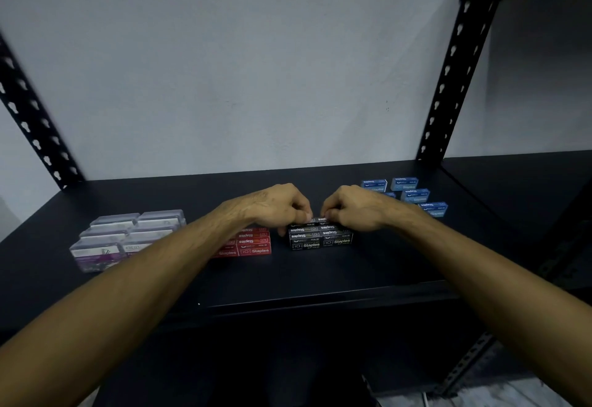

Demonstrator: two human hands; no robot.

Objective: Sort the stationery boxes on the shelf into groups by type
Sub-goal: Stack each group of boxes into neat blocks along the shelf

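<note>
both hands, your left hand [282, 206] and right hand [349, 206], reach forward with curled fingers pinching the back row of the small black cardboard staple boxes [321, 235] at mid-shelf, so you look to be squaring that group; next, likely gather the loosely spread blue staple boxes [413, 195] at right.

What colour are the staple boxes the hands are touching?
Black with white lettering: the staple boxes under both hands, seen in the head view.

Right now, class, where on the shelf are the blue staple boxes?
The blue staple boxes sit at the shelf's back right, beyond the right hand, right of the black staple boxes.
</note>
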